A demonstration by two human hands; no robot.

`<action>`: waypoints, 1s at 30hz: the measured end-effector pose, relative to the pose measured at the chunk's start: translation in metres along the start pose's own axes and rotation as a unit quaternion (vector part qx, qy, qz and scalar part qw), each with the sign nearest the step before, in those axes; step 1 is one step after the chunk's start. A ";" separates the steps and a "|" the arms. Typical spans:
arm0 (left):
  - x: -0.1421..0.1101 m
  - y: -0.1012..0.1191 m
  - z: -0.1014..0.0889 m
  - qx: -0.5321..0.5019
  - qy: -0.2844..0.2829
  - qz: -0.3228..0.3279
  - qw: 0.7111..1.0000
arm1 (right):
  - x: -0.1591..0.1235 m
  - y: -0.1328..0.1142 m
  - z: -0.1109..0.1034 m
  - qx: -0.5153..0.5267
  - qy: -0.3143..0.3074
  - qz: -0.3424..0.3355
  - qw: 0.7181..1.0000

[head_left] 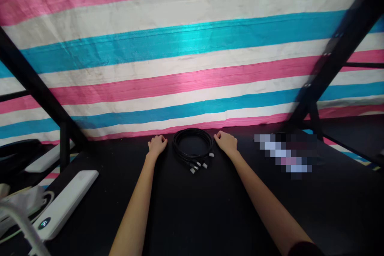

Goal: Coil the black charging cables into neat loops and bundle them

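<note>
A coil of black cables [175, 145] lies on the black tabletop [192, 212] in front of me. Several silver-grey plugs [197, 165] stick out of the coil on the side nearer to me. To the left of the coil, my left hand [157, 146] rests on the table, its fingers loosely curled with nothing seen in them. My right hand [227, 143] lies just right of the coil, also closed loosely, close to the cables. Neither hand grips the coil.
On the left lies a white power bank [67, 204] with a small lit display, near white cords [22, 216]. A blurred-out object [283, 154] lies at the right. Dark frame bars [336, 60] slope at both sides, before a striped sheet [192, 64].
</note>
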State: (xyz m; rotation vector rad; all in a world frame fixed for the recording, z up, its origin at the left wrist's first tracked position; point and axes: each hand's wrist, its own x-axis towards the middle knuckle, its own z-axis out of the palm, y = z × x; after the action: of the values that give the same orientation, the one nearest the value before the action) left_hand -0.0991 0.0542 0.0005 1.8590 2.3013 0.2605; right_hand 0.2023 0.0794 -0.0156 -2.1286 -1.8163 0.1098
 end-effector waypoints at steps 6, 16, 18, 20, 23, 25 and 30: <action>-0.001 0.004 0.006 0.014 0.025 -0.012 1.000 | -0.001 0.000 0.001 0.000 0.001 0.004 1.000; -0.004 0.011 0.006 0.026 0.037 -0.020 0.999 | 0.001 0.001 0.001 -0.002 0.004 -0.002 1.000; -0.004 0.011 0.005 0.027 0.035 -0.019 0.999 | 0.001 0.001 0.001 -0.002 0.004 -0.002 1.000; -0.004 0.012 0.005 0.028 0.035 -0.019 0.999 | 0.000 0.000 0.000 -0.002 0.003 -0.002 1.000; -0.004 0.011 0.005 0.030 0.036 -0.017 0.999 | 0.000 0.000 0.000 -0.002 0.004 -0.002 1.000; -0.005 0.011 0.006 0.030 0.038 -0.014 0.999 | 0.000 0.000 0.000 -0.001 0.004 -0.003 1.000; -0.006 0.009 0.007 0.027 0.050 -0.004 0.998 | 0.001 0.000 0.000 0.000 0.003 -0.002 1.000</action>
State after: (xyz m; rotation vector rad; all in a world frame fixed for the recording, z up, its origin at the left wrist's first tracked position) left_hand -0.0873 0.0508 -0.0039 1.9036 2.4041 0.2988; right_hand 0.2025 0.0800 -0.0160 -2.1236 -1.8165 0.1015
